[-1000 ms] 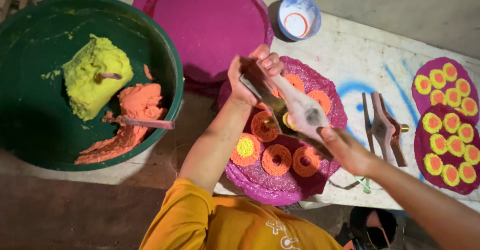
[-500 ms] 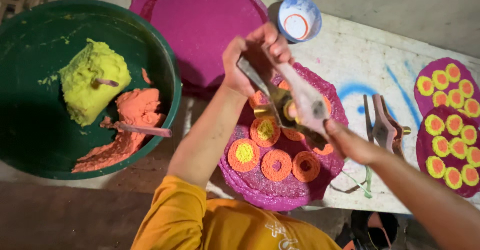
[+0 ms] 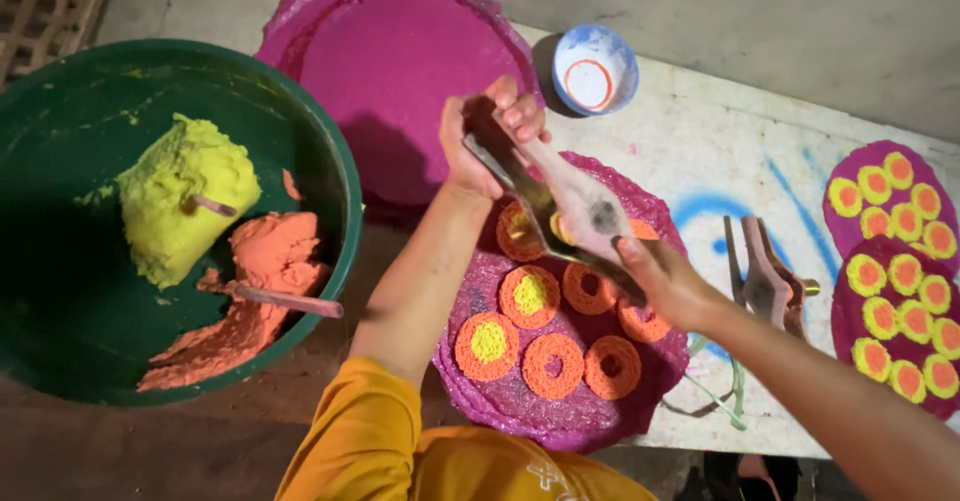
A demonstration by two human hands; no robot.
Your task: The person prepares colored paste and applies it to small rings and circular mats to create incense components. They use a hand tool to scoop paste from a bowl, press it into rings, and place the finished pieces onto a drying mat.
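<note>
My left hand [image 3: 480, 139] grips the far end of a two-handled dough press [image 3: 565, 211], and my right hand [image 3: 668, 283] grips its near end. The press hangs just above a round magenta mat [image 3: 520, 401]. On that mat lie several orange dough rings [image 3: 552, 365]; two of them [image 3: 487, 344] have yellow centres. A bit of yellow dough shows under the press, over one ring. A yellow sleeve covers my left upper arm.
A big green tub [image 3: 330, 161] at left holds a yellow dough lump [image 3: 185, 196] and orange dough [image 3: 262, 261] with sticks in them. Empty magenta mats [image 3: 400, 61] lie behind. A small bowl [image 3: 594, 69], a second press [image 3: 765, 276] and filled mats [image 3: 900, 261] sit at right.
Both hands with the press have shifted slightly away from the tub and up the mat, and a second ring now shows a yellow centre.
</note>
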